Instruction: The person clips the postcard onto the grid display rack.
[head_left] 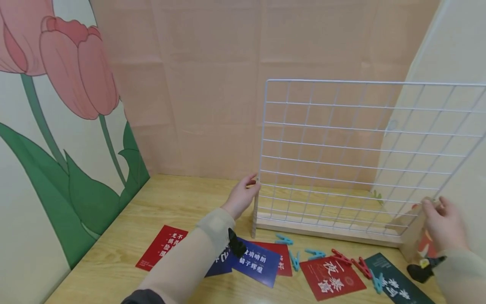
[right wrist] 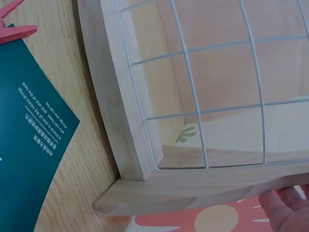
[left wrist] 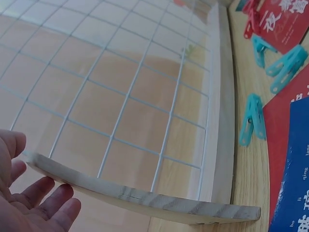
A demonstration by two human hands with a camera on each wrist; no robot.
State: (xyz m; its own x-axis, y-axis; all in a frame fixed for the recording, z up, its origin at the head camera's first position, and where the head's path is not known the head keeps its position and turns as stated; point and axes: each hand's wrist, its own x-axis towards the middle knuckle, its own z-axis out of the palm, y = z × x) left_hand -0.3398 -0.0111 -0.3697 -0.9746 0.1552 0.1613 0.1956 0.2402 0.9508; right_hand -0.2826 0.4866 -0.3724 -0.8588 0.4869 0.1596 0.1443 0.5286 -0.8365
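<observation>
A white wire grid (head_left: pixel 334 139) stands upright in a wooden base with a front rail (head_left: pixel 326 230) and a side board at each end. Beside the left side board (left wrist: pixel 145 198), my left hand (head_left: pixel 243 196) has its fingers loosely spread at the board's upper end, close to the grid's edge. My right hand (head_left: pixel 446 223) is at the right side board (right wrist: pixel 193 193), fingertips against its outer edge. Most of that hand lies outside the right wrist view, so its thumb is hidden there.
In front of the base lie red cards (head_left: pixel 332 276), a blue card (head_left: pixel 258 261), a dark green card (head_left: pixel 395 280), and several blue clips (head_left: pixel 284 239) and red clips (head_left: pixel 362 267). A tulip-painted wall (head_left: pixel 79 71) borders the table's left side; a white wall (head_left: pixel 452 46) is at right.
</observation>
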